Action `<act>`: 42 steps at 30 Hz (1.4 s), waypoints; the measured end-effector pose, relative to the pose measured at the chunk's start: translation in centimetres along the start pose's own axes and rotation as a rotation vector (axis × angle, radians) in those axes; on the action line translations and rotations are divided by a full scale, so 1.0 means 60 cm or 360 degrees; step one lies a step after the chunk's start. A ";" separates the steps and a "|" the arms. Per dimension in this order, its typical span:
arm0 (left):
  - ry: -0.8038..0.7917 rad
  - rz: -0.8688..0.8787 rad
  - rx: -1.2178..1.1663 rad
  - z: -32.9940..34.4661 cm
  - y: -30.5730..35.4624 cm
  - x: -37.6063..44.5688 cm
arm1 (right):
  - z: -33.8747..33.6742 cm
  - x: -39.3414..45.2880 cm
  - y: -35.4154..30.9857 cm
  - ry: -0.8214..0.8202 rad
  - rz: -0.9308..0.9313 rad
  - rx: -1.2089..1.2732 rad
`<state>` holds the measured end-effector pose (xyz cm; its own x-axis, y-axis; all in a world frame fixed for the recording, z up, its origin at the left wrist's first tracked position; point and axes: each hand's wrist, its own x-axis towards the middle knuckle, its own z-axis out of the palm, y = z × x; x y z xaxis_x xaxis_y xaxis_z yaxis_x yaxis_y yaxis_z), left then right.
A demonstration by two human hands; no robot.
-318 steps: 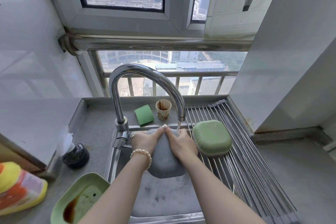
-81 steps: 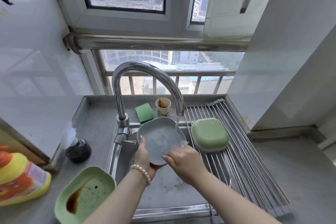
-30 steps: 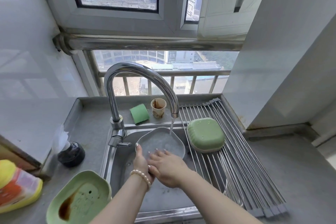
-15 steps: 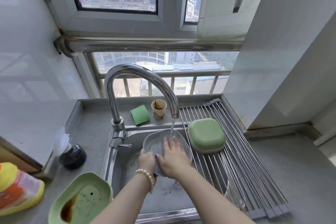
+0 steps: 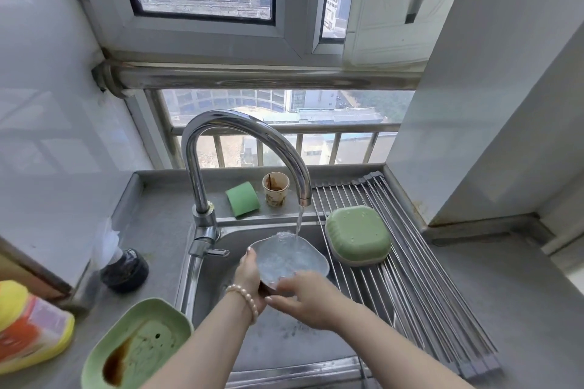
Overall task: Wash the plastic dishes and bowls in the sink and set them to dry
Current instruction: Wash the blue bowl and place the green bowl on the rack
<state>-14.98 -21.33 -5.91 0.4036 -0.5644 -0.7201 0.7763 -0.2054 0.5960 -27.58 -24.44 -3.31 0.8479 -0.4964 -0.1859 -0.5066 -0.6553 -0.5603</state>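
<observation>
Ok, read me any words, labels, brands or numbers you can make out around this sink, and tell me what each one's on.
None can be read.
Bottle: its orange and yellow label is too blurred to read.
Paper cup: a faint print low on its side, too small to read.
Green bowl, grey dish, green dish, sponge, tap: no text shows.

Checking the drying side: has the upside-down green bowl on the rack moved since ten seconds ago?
No. The green bowl sits inverted on the same rods of the drying rack, just right of the faucet spout, as before.
</observation>
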 end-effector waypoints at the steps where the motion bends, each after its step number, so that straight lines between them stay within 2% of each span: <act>1: -0.0003 -0.0049 -0.0005 0.004 0.001 -0.001 | 0.004 -0.009 0.008 0.0179 -0.0013 -0.0065; 4: -0.0029 -0.0082 0.0044 0.021 0.007 -0.007 | 0.024 -0.016 0.031 0.0846 -0.0022 0.0058; 6: 0.0007 -0.0006 0.0162 0.037 0.015 -0.014 | 0.026 -0.014 0.024 0.1077 0.0114 0.0490; 8: 0.0066 0.0149 0.0267 0.052 0.024 -0.016 | 0.011 -0.009 0.008 0.1140 0.0302 0.1085; 10: 0.0073 0.0321 0.0424 0.064 0.028 -0.014 | -0.008 0.000 -0.003 0.1185 0.0463 0.1436; 13: 0.0080 0.0702 0.0884 0.084 0.037 -0.032 | -0.036 0.022 -0.005 0.1200 0.0705 0.2020; 16: 0.0121 0.1023 0.1281 0.094 0.049 -0.047 | -0.070 0.038 0.003 0.1180 0.0848 0.2300; 19: 0.0186 0.1187 0.1483 0.085 0.062 -0.043 | -0.098 0.049 0.007 0.1244 0.0915 0.2410; 21: 0.0224 0.1172 0.1540 0.084 0.067 -0.049 | -0.107 0.061 0.009 0.1339 0.1002 0.2253; 24: 0.0334 0.1075 0.1550 0.091 0.069 -0.059 | -0.114 0.078 0.010 0.1391 0.1083 0.1508; 29: 0.0437 0.0881 0.1063 0.093 0.074 -0.050 | -0.099 0.091 -0.014 0.1217 0.0844 0.0132; 31: 0.0480 0.0790 0.0870 0.093 0.080 -0.047 | -0.076 0.097 -0.035 0.1092 0.0734 -0.0179; 36: 0.0623 0.0497 0.0647 0.067 0.086 -0.024 | -0.026 0.084 -0.043 0.0665 0.0237 -0.0613; 38: 0.0650 0.0388 0.0585 0.058 0.088 -0.021 | -0.032 0.080 -0.027 0.0512 0.0108 -0.0647; 40: 0.0584 0.0367 0.0679 0.059 0.094 -0.022 | -0.050 0.078 -0.016 0.0373 0.0202 -0.0535; 42: 0.0506 0.0381 0.0795 0.067 0.103 -0.028 | -0.072 0.072 -0.015 0.0375 0.0385 -0.0414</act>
<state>-12.78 -24.84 0.41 0.7213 -0.3921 -0.5710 0.3583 -0.4943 0.7920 -24.12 -28.46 -0.13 0.6563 -0.7501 -0.0808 -0.7345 -0.6109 -0.2955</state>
